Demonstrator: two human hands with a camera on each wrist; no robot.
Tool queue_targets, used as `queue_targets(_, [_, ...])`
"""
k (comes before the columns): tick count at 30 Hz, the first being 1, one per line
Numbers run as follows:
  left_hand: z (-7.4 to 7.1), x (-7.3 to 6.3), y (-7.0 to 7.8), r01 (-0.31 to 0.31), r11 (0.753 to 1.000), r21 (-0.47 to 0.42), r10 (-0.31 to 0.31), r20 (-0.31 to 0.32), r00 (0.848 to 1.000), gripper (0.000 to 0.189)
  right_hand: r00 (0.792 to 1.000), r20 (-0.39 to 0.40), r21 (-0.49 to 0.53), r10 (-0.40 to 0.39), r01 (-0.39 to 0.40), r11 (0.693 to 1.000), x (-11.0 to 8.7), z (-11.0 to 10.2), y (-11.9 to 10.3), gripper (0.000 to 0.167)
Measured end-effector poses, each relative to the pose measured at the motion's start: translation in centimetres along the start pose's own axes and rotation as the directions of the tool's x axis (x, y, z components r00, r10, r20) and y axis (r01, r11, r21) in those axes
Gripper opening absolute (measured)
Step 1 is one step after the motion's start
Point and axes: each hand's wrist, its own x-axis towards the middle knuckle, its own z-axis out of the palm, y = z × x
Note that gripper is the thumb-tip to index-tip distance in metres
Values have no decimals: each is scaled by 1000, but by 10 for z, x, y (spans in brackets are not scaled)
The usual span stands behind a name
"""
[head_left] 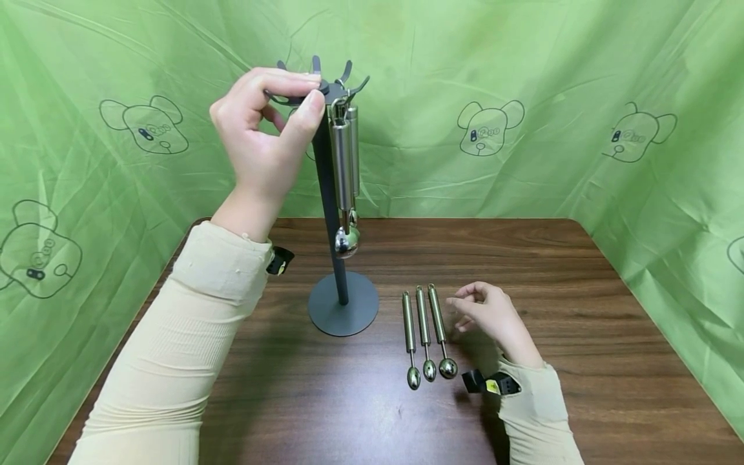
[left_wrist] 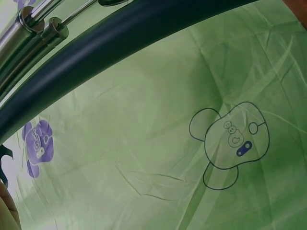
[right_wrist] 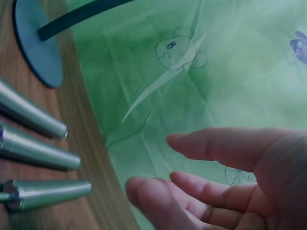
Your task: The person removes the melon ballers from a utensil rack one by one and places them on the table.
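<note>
My left hand (head_left: pixel 261 123) pinches the top of a dark grey hook stand (head_left: pixel 327 181), thumb and fingers at its centre knob. From the stand's right-side hooks hang two steel melon ballers (head_left: pixel 343 168), scoop ends down. Three more melon ballers lie side by side on the table, handles away from me: a left one (head_left: pixel 409 323), a middle one (head_left: pixel 423 316) and a right one (head_left: pixel 436 313). Just right of them is my right hand (head_left: pixel 488 313), fingers loosely bent. In the right wrist view its thumb and fingertips (right_wrist: pixel 177 139) are apart, with nothing between them.
The stand's round base (head_left: pixel 360 316) rests on a dark wooden table (head_left: pixel 581 310). Green cloth (head_left: pixel 407 51) with printed animal heads closes off the back and both sides. Each wrist carries a black strap device, such as the right one (head_left: pixel 502 385).
</note>
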Motion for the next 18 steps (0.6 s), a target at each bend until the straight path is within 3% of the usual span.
queue_targets(18, [-1,1,-3,4,999,-39,-3,21,1000,37,978,-139,114,-158,174,978,-10,16,-33,36])
